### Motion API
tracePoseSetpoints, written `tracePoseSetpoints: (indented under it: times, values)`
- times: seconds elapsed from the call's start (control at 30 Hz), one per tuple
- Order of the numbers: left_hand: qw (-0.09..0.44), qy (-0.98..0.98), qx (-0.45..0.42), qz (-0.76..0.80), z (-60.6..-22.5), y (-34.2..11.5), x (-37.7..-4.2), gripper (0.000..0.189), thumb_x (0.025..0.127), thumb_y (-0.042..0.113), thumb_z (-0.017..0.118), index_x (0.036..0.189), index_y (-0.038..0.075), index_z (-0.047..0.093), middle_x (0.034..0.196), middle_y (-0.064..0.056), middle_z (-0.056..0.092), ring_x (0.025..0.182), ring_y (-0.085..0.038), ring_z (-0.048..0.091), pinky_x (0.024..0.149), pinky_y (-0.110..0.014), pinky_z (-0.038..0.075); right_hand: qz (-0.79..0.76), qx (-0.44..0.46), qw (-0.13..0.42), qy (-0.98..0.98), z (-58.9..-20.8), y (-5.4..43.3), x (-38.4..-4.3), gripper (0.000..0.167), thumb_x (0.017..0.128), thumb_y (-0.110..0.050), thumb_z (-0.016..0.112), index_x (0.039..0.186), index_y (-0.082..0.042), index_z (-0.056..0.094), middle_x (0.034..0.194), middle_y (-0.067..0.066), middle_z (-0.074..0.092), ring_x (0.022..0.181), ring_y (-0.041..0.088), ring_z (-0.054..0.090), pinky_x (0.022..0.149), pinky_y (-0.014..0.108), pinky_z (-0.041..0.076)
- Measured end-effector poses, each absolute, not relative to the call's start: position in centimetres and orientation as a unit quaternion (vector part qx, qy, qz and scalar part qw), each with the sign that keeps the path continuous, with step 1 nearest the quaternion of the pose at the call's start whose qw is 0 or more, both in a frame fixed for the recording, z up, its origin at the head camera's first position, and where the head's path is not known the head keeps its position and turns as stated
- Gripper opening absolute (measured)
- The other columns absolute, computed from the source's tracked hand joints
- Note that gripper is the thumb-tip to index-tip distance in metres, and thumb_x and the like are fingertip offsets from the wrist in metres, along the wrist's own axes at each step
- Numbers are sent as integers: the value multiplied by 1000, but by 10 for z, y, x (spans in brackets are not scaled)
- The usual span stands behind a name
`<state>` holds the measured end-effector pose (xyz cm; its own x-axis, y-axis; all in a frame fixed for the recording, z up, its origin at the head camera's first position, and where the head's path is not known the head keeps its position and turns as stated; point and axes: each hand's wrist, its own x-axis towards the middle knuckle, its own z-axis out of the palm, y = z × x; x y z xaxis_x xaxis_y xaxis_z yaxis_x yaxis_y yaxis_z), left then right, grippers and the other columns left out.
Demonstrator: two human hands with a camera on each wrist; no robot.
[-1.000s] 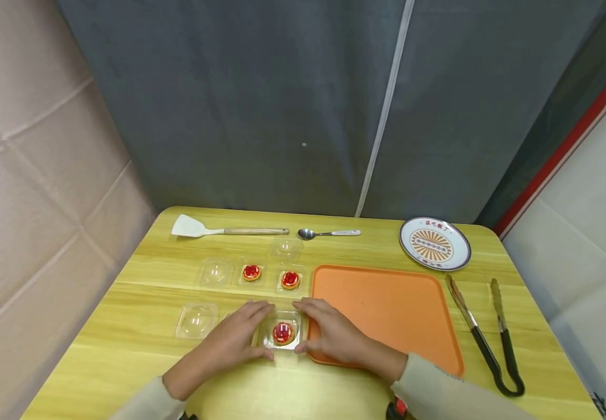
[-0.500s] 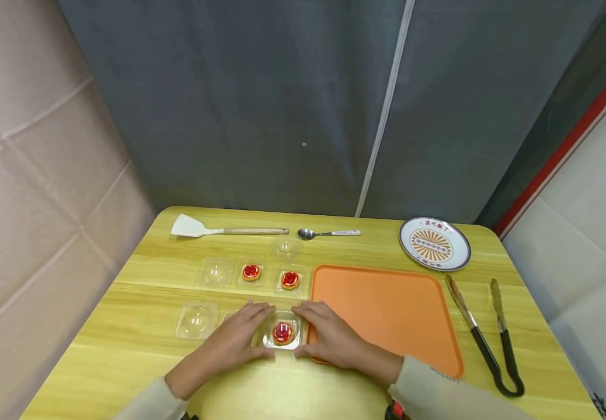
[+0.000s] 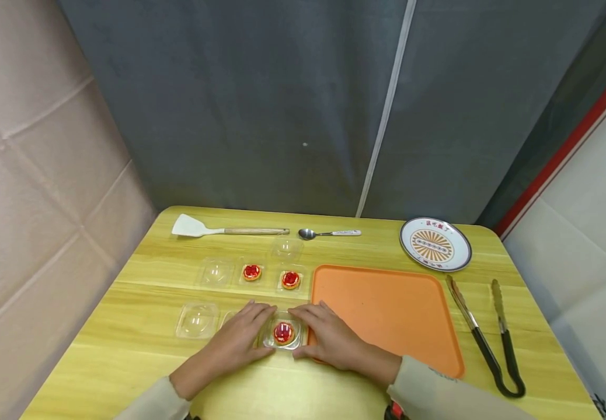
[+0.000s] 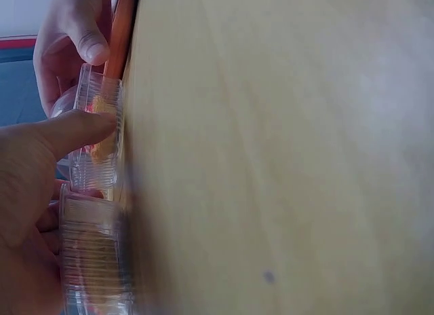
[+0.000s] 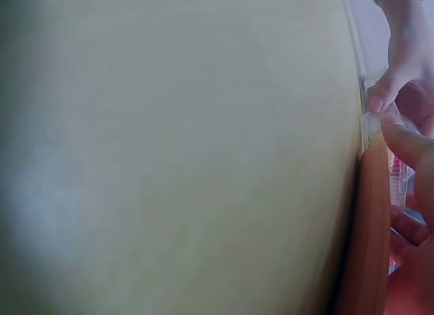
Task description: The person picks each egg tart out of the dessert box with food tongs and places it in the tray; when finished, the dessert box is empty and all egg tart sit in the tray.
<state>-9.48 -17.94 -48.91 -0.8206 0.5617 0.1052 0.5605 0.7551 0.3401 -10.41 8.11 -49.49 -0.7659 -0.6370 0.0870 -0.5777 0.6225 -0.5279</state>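
Note:
A small tart with a glossy red top (image 3: 284,333) sits inside a clear plastic box (image 3: 281,346) near the front of the table. My left hand (image 3: 237,338) grips the box's left side, thumb at the front corner and fingers reaching to the back. From the right, my right hand (image 3: 331,338) holds the box the same way, its wrist over the tray's edge. The left wrist view shows the left thumb (image 4: 91,128) across the box's ribbed front wall. Another clear box (image 4: 95,254) stands beside it, mostly hidden under the left hand in the head view.
An orange tray (image 3: 382,315) lies right of the box, tongs (image 3: 484,344) beyond it. A plate (image 3: 434,244) is at the back right. Farther back are two boxed tarts (image 3: 252,272), clear lids (image 3: 217,272), a spatula (image 3: 229,231) and a spoon (image 3: 329,233). Another clear tray (image 3: 197,321) lies left.
The right hand has shifted slightly left, closer around the box, and the left hand's fingers have edged inward. The box and tart stay in nearly the same place.

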Motion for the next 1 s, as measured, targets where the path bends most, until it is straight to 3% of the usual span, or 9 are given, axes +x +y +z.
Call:
tracePoseSetpoints:
  times: [0.63, 1.0]
  values:
    - [-11, 939, 308, 155, -489, -178, -97, 87, 78, 40, 88, 145, -1, 51, 140, -14, 58, 134, -36, 54, 118, -55, 38, -319, -339, 78, 881, -493, 84, -105, 74, 93, -50, 73, 153, -13, 49, 152, 3, 53, 143, 23, 47, 126, 59, 18]
    - [31, 940, 309, 140, -466, -179, -97, 108, 76, 62, 81, 155, -1, 42, 158, -21, 42, 144, -47, 40, 118, -58, 36, -347, -339, 72, 871, -482, 89, -108, 74, 93, -45, 75, 156, -18, 45, 157, 2, 49, 146, 27, 44, 126, 60, 15]
